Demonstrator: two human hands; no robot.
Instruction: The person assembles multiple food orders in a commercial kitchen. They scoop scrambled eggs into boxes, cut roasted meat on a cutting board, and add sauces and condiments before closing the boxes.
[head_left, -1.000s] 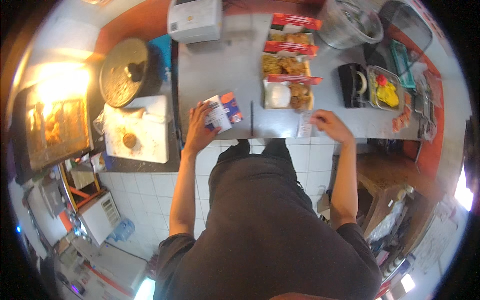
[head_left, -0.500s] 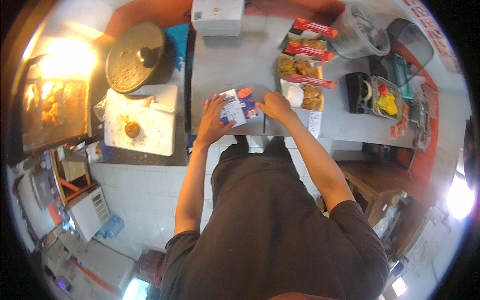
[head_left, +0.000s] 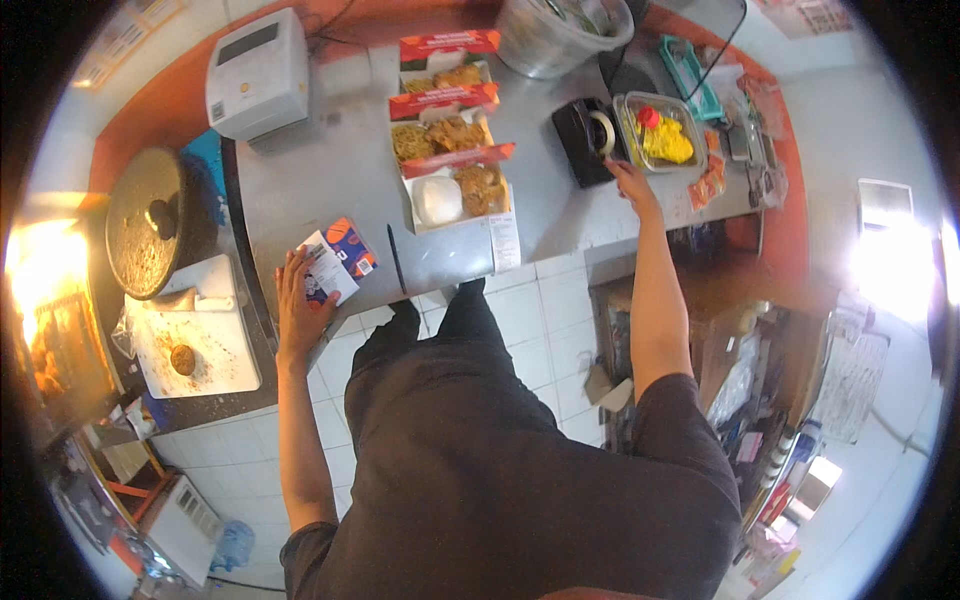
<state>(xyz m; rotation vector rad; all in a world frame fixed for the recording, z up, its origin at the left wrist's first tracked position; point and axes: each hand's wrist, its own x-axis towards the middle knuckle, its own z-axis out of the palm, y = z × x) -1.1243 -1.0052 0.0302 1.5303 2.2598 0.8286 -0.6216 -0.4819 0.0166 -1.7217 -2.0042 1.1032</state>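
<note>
Two hands [head_left: 302, 308] [head_left: 636, 190], well apart, arms [head_left: 304, 440] [head_left: 660, 300] extended

Clear counter [head_left: 537, 205] separates food boxes [head_left: 460, 158] from the tape dispenser [head_left: 575, 145]; a plastic tub [head_left: 540, 55] blocks the far end

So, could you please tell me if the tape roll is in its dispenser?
In: the pale tape roll sits visibly within the black dispenser.

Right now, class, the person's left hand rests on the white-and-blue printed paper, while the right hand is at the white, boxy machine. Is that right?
Not quite: the right hand is at the black, blocky tape dispenser, as the head view shows. The left hand does rest on the white-and-blue printed paper.
</note>
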